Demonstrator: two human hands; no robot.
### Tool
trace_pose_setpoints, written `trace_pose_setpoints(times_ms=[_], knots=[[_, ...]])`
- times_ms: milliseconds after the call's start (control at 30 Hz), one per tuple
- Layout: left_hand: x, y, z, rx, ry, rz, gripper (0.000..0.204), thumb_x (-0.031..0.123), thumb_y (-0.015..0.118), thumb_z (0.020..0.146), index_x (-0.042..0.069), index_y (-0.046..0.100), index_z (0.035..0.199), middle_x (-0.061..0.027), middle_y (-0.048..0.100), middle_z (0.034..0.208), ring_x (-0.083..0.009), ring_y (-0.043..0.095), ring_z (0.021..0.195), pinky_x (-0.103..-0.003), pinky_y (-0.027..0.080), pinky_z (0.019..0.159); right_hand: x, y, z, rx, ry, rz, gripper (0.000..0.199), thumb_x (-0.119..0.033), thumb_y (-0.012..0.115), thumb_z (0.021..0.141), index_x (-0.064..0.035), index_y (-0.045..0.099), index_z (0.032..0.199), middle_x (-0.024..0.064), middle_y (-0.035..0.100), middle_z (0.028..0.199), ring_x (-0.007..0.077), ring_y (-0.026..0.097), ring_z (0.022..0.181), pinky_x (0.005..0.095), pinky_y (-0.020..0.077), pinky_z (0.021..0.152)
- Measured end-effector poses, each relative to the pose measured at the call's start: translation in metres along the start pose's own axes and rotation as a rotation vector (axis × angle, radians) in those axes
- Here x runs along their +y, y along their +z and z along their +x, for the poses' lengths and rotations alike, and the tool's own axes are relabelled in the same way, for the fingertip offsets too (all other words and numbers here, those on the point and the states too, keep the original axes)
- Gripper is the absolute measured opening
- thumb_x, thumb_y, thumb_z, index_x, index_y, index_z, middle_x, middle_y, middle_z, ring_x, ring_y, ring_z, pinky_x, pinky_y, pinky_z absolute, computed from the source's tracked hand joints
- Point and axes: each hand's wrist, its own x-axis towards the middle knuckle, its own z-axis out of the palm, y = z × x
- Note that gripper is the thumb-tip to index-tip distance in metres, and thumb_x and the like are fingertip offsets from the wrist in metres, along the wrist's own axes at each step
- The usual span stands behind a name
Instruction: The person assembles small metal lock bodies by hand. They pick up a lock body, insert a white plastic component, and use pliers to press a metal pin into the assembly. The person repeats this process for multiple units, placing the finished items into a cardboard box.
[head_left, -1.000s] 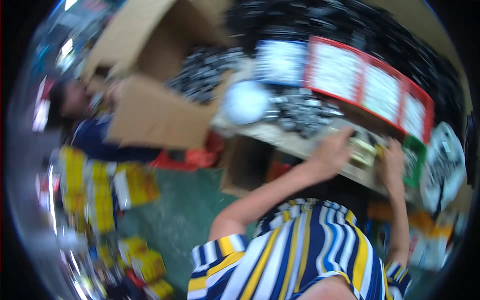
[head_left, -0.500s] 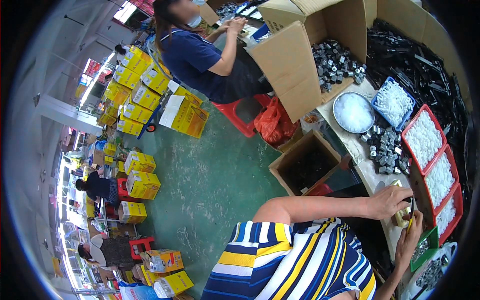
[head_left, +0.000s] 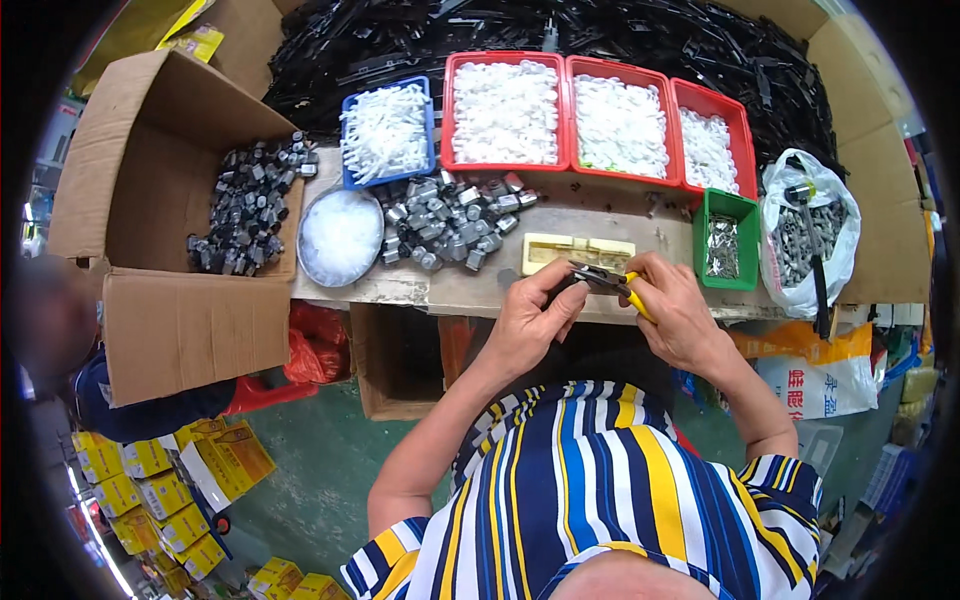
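Workbench (head_left: 470, 290): a worn wooden top, taken here as the landmark; everything below is placed from it
Black parts heap (head_left: 560, 40): piled along the far side of the workbench, behind the trays
Cardboard box (head_left: 150, 200): set open at the left end of the workbench, with grey metal pieces lying inside
Red trays (head_left: 560, 70): three seen side by side at the back of the workbench, filled with small white parts
Blue tray (head_left: 345, 130): placed left of the red trays on the workbench, also filled with white parts
White bag (head_left: 845, 215): stood at the right end of the workbench, grey parts seen inside
Round dish (head_left: 340, 237): set near the front left edge of the workbench
Metal fittings (head_left: 450, 215): heaped loose mid-workbench, just beside the dish
Green tray (head_left: 728, 245): placed right of centre on the workbench
Yellow block (head_left: 578, 250): laid near the front edge of the workbench
Right hand (head_left: 680, 315): closed around the handles of the pliers, over the front edge of the workbench
Left hand (head_left: 530, 320): fingers pinched together at the pliers' nose; what is pinched cannot be told
Pliers (head_left: 605, 280): yellow-handled, held between both hands just in front of the yellow block
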Motion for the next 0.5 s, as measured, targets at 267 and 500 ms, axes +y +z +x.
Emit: trace_pose_setpoints(times_ms=[267,500], knots=[[0.012,0.002,-0.004,-0.066,0.028,0.278,0.024,0.022,0.058,0.103,0.001,0.066,0.111,0.0032,0.052,0.068,-0.0036,0.045,0.056,-0.022,0.036,0.05,0.013,0.01,-0.018,0.0,-0.066,0.063,0.015,0.004,0.061,0.074,0.0043,0.053,0.087,0.0203,0.053,0.095,0.0371,0.058,0.091,0.0445,0.0487,0.078],[0.033,-0.013,-0.013,-0.366,-0.44,-0.227,0.028,0.026,0.063,0.099,0.0,0.068,0.109,0.0012,0.056,0.067,-0.0041,0.047,0.054,-0.02,0.034,0.048,0.006,0.006,-0.028,0.046,-0.217,0.06,0.016,0.003,0.063,0.069,0.0056,0.054,0.082,0.0202,0.056,0.094,0.0352,0.061,0.087,0.0411,0.0532,0.075]])
